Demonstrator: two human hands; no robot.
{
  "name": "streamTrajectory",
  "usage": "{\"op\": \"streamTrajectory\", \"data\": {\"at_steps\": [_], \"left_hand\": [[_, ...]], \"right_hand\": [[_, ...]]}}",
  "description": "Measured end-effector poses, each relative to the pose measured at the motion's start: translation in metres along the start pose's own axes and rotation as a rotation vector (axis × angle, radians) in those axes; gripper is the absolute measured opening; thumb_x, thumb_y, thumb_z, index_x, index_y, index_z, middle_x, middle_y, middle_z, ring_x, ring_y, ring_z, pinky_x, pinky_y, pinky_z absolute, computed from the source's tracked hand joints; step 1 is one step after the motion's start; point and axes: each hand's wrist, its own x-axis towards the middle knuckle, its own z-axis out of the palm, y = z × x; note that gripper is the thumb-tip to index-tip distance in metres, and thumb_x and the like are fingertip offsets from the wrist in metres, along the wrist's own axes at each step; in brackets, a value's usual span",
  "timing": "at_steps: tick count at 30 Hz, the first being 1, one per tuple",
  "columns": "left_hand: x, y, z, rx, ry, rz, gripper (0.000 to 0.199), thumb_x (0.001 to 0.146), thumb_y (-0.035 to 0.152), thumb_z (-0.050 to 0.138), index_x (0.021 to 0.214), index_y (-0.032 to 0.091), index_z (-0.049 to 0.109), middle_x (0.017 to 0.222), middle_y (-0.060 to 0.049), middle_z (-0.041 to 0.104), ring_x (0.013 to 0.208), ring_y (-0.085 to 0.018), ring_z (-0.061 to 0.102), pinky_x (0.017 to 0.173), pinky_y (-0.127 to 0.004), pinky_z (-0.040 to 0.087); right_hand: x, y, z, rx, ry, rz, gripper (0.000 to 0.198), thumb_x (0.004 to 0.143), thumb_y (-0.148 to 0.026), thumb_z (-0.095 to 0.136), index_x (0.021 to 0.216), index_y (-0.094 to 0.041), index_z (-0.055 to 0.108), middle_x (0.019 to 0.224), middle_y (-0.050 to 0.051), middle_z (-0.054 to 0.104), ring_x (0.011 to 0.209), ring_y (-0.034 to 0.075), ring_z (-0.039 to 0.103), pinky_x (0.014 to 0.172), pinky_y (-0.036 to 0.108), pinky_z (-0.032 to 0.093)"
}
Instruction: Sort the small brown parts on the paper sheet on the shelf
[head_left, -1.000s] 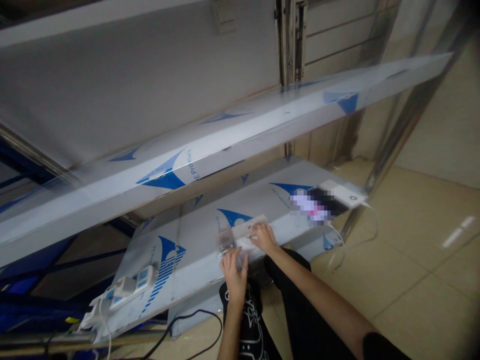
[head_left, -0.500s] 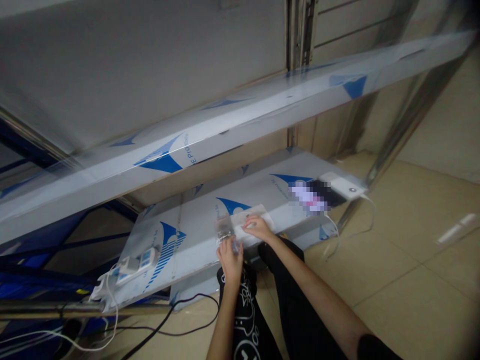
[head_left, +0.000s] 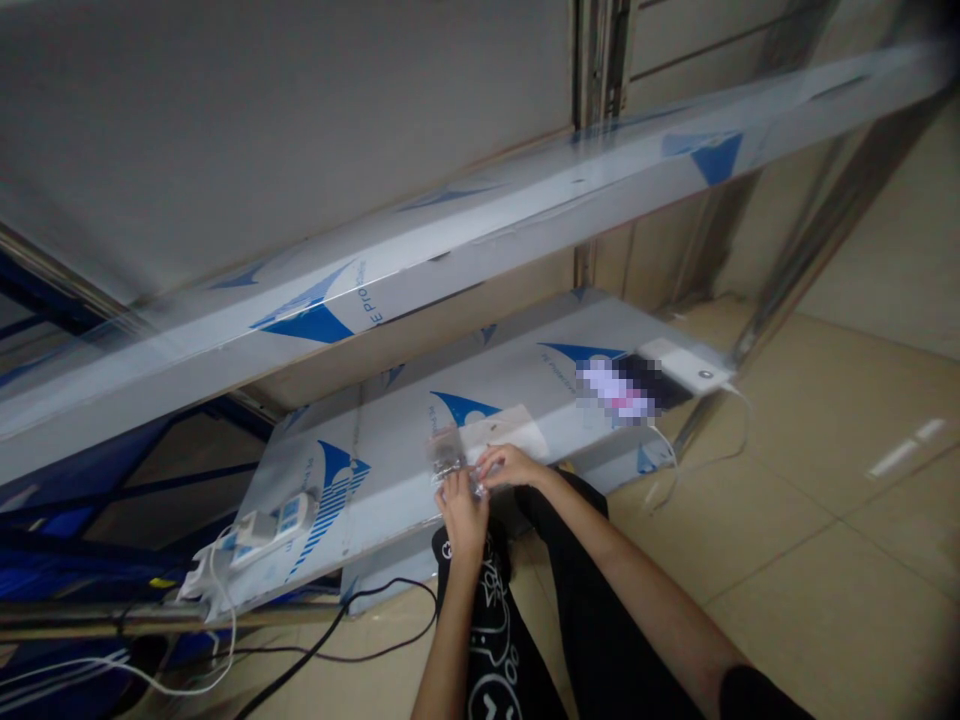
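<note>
A small clear plastic bag (head_left: 448, 452) with dark bits inside lies on the lower shelf, close to its front edge. My left hand (head_left: 463, 508) has its fingers curled over the near end of this bag. Beside it, my right hand (head_left: 511, 466) is closed in a pinch at the bag's right corner, touching or nearly touching the left fingertips. What the right fingers hold is too small to make out. Just behind the right hand is a flat white sheet or card (head_left: 517, 430), partly covered by that hand.
The shelf (head_left: 390, 440) wears blue-printed protective film. On its right lie a phone (head_left: 619, 390) and a white device (head_left: 694, 370) with cables; on its left, a white power strip (head_left: 277, 525). An upper shelf (head_left: 420, 275) crosses above. A black cable (head_left: 322, 650) curls over the floor.
My right hand has moved left and slightly down, from over the white sheet to the bag's corner beside my left hand. The left hand stays at the bag.
</note>
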Motion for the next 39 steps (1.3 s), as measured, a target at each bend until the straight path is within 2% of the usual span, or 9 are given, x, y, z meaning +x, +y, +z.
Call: {"op": "streamTrajectory", "data": {"at_steps": [3, 6, 10, 15, 19, 22, 27, 34, 39], "left_hand": [[0.001, 0.002, 0.000, 0.006, -0.013, 0.002, 0.028, 0.075, 0.019, 0.050, 0.102, 0.020, 0.054, 0.100, -0.006, 0.058, 0.099, -0.024, 0.049, 0.083, -0.038, 0.032], [0.002, 0.002, 0.000, -0.015, 0.015, -0.020, 0.025, 0.076, 0.022, 0.049, 0.101, 0.020, 0.055, 0.098, -0.007, 0.059, 0.097, -0.023, 0.051, 0.082, -0.037, 0.033], [0.003, 0.000, 0.002, -0.067, 0.085, -0.065, 0.022, 0.078, 0.027, 0.048, 0.098, 0.020, 0.054, 0.095, -0.006, 0.060, 0.093, -0.022, 0.053, 0.082, -0.037, 0.033], [0.003, -0.005, 0.001, -0.164, 0.155, -0.057, 0.022, 0.079, 0.031, 0.049, 0.095, 0.018, 0.053, 0.092, -0.006, 0.060, 0.090, -0.021, 0.055, 0.082, -0.036, 0.033], [0.003, -0.005, -0.002, -0.203, 0.190, -0.007, 0.022, 0.080, 0.033, 0.049, 0.094, 0.018, 0.053, 0.090, -0.006, 0.060, 0.089, -0.020, 0.054, 0.081, -0.035, 0.033], [0.003, -0.004, -0.003, -0.209, 0.161, 0.057, 0.020, 0.080, 0.034, 0.048, 0.092, 0.019, 0.056, 0.090, -0.005, 0.061, 0.090, -0.020, 0.054, 0.082, -0.034, 0.032], [0.002, -0.002, -0.005, -0.201, 0.128, 0.107, 0.020, 0.081, 0.034, 0.048, 0.090, 0.020, 0.059, 0.087, -0.005, 0.061, 0.089, -0.020, 0.054, 0.080, -0.034, 0.033], [0.001, -0.005, -0.006, -0.202, 0.127, 0.102, 0.018, 0.082, 0.032, 0.047, 0.089, 0.020, 0.058, 0.085, -0.004, 0.062, 0.087, -0.019, 0.055, 0.080, -0.033, 0.033], [0.003, -0.007, -0.003, -0.177, 0.164, 0.051, 0.019, 0.080, 0.036, 0.050, 0.085, 0.019, 0.056, 0.084, -0.004, 0.062, 0.085, -0.020, 0.056, 0.079, -0.034, 0.033]], "right_hand": [[0.002, 0.002, 0.002, 0.059, -0.042, 0.069, 0.026, 0.049, -0.037, 0.075, 0.065, -0.017, 0.071, 0.091, 0.006, 0.066, 0.087, 0.019, 0.060, 0.083, 0.031, 0.044], [0.003, -0.001, 0.004, 0.100, -0.044, 0.095, 0.026, 0.055, -0.040, 0.071, 0.066, -0.016, 0.071, 0.090, 0.007, 0.067, 0.086, 0.020, 0.060, 0.080, 0.031, 0.045], [0.006, -0.004, 0.001, 0.046, 0.172, 0.092, 0.020, 0.067, -0.033, 0.064, 0.072, -0.014, 0.069, 0.081, 0.008, 0.068, 0.080, 0.019, 0.061, 0.075, 0.031, 0.046], [0.005, -0.002, -0.003, -0.409, 0.481, 0.117, 0.012, 0.068, -0.020, 0.062, 0.078, -0.017, 0.068, 0.088, 0.007, 0.066, 0.088, 0.019, 0.056, 0.082, 0.034, 0.040], [0.004, -0.004, 0.000, -0.759, 0.480, 0.252, 0.028, 0.066, -0.018, 0.065, 0.093, -0.024, 0.066, 0.102, 0.006, 0.061, 0.100, 0.023, 0.048, 0.088, 0.039, 0.030], [0.007, -0.003, 0.003, -0.861, 0.455, 0.267, 0.025, 0.069, -0.020, 0.063, 0.093, -0.023, 0.067, 0.107, 0.007, 0.058, 0.103, 0.023, 0.044, 0.090, 0.037, 0.025], [0.015, 0.001, 0.008, -0.872, 0.463, 0.272, 0.012, 0.072, -0.024, 0.062, 0.080, -0.023, 0.070, 0.109, 0.007, 0.057, 0.102, 0.023, 0.043, 0.091, 0.037, 0.021], [0.016, -0.001, 0.008, -0.860, 0.524, 0.303, 0.008, 0.067, -0.019, 0.064, 0.070, -0.022, 0.071, 0.099, 0.008, 0.061, 0.097, 0.024, 0.046, 0.088, 0.039, 0.025], [0.017, 0.006, 0.006, -0.578, 0.531, 0.179, 0.003, 0.059, -0.021, 0.068, 0.063, -0.021, 0.070, 0.094, 0.006, 0.064, 0.092, 0.023, 0.053, 0.085, 0.037, 0.035]]}}
